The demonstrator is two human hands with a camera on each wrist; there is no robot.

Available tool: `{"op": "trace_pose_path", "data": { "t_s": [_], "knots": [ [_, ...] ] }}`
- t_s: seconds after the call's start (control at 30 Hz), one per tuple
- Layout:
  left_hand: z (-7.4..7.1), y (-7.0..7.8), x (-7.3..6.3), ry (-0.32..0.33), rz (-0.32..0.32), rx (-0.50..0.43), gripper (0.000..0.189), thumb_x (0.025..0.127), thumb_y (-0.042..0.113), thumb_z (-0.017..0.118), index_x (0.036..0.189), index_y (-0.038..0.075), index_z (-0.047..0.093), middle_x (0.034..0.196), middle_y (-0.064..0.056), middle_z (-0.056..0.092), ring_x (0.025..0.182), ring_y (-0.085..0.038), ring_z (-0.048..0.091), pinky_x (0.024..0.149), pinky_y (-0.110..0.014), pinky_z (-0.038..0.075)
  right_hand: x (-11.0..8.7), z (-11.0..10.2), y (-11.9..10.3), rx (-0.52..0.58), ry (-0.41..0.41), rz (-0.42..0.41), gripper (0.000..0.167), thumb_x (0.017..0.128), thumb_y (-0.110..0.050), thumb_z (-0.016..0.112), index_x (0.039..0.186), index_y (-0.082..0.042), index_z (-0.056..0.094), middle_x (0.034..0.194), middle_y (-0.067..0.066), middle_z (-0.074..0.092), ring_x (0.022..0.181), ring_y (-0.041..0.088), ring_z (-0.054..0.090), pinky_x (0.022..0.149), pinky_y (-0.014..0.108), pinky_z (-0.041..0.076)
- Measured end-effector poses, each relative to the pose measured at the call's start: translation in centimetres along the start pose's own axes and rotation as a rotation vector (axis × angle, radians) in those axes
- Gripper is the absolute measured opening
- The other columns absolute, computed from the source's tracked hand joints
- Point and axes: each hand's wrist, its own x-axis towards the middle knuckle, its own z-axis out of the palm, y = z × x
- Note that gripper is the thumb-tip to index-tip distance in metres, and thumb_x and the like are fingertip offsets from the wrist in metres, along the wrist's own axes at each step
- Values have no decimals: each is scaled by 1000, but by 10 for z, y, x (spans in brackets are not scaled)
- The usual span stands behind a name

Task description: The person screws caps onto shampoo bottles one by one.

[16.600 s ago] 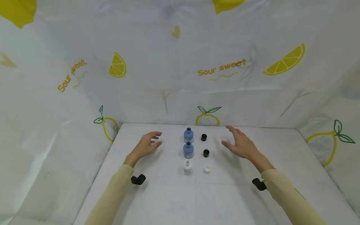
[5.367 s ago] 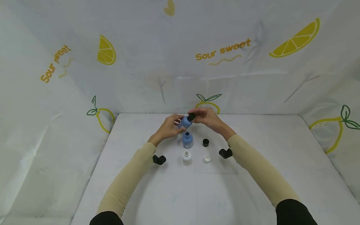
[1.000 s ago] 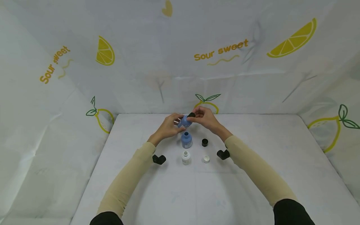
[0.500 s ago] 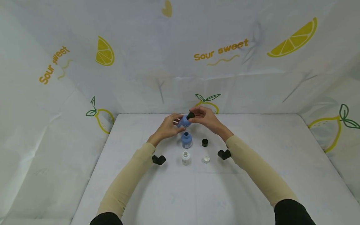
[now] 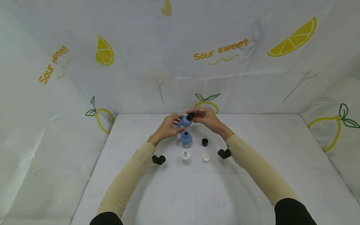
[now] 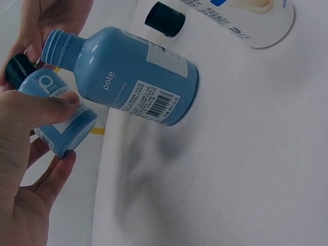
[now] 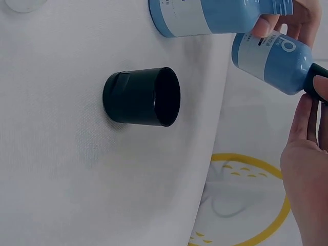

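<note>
Your left hand [image 5: 168, 127] curls its fingers round a small blue plastic bottle [image 5: 183, 121], smooth and round-shouldered with a white printed label, holding it tilted above the worktop [image 5: 253, 193]. Your right hand [image 5: 206, 118] pinches the black screw cap [image 5: 190, 116] sitting on that bottle's neck. Just below stands a second blue bottle [image 5: 186, 139], upright, its threaded neck uncovered. Nearer you is a small white bottle [image 5: 186, 157], also uncapped. To their right lie a hollow black cap [image 5: 205, 142] and a white cap [image 5: 206, 159] on the white, finely woven cloth.
</note>
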Motion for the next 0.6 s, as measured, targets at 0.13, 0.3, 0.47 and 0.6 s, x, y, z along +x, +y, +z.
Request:
{"op": "trace_pose_path", "data": {
  "t_s": [0.13, 0.3, 0.47, 0.6],
  "knots": [
    [0, 0, 0, 7, 6, 2, 60, 93, 11, 87, 145, -2, 63, 138, -20, 68, 123, -34, 72, 104, -41, 66, -1, 1, 0, 13, 10, 6, 41, 100, 6, 71, 140, 3, 68, 147, 30, 65, 116, 3, 73, 100, 18, 63],
    [-1, 0, -1, 6, 3, 1, 60, 93, 12, 87, 146, -2, 63, 139, -20, 68, 123, -34, 72, 104, -40, 66, -1, 3, 0, -5, 37, 22, 42, 98, 3, 75, 140, 2, 68, 143, 26, 68, 115, 5, 72, 99, 18, 63],
    [-1, -1, -1, 2, 0, 2, 61, 93, 12, 87, 146, -3, 62, 141, -20, 68, 124, -34, 72, 104, -40, 66, 0, 3, 0, -23, 67, 53, 43, 97, -3, 80, 138, -1, 69, 140, 21, 70, 117, 10, 72, 99, 18, 62],
    [-1, -2, -1, 4, 5, 8, 61, 94, 13, 87, 147, -3, 61, 142, -21, 67, 124, -34, 72, 104, -40, 66, 0, 4, 0, -38, 85, 68, 44, 96, -7, 83, 137, 0, 67, 138, 21, 69, 116, 13, 71, 97, 16, 61]
  ]
}}
